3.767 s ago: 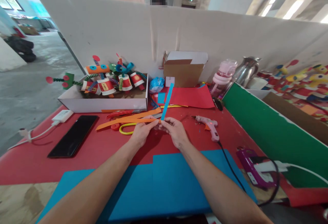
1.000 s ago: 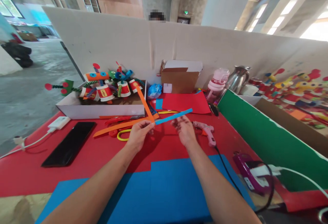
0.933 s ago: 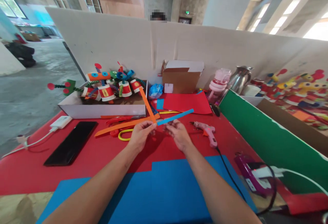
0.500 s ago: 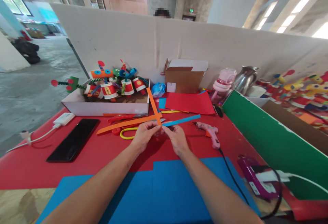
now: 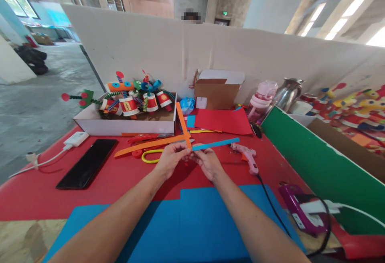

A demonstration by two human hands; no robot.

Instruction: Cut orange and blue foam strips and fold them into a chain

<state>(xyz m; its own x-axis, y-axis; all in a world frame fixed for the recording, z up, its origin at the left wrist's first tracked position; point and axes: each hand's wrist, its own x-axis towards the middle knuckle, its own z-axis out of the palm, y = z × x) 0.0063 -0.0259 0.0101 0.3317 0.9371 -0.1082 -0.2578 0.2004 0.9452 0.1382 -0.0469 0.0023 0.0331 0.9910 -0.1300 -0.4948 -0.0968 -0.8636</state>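
An orange paper strip (image 5: 183,122) and a blue paper strip (image 5: 215,144) meet at one end, forming an L-shaped corner between my fingertips. My left hand (image 5: 171,160) is closed in a pinch on the orange strip's lower end. Closed at the blue strip's inner end, my right hand (image 5: 209,163) has its fingertips partly hidden beneath the corner. A longer orange strip (image 5: 147,146) lies on the table behind my left hand, near yellow-handled scissors (image 5: 146,158). To the right of my right hand rests a pink glue gun (image 5: 248,156).
Blue sheets (image 5: 204,223) cover the table's near side. A black phone (image 5: 87,164) lies left. Behind are a white box (image 5: 126,127) of paper-cup figures and a red sheet (image 5: 224,120). A green-sided box (image 5: 319,162) and a purple power strip (image 5: 300,209) stand right.
Both hands and the joined strips have shifted slightly right. The blue strip's free end sits a little lower and nearer the glue gun. My right fingers have changed their hold at the corner.
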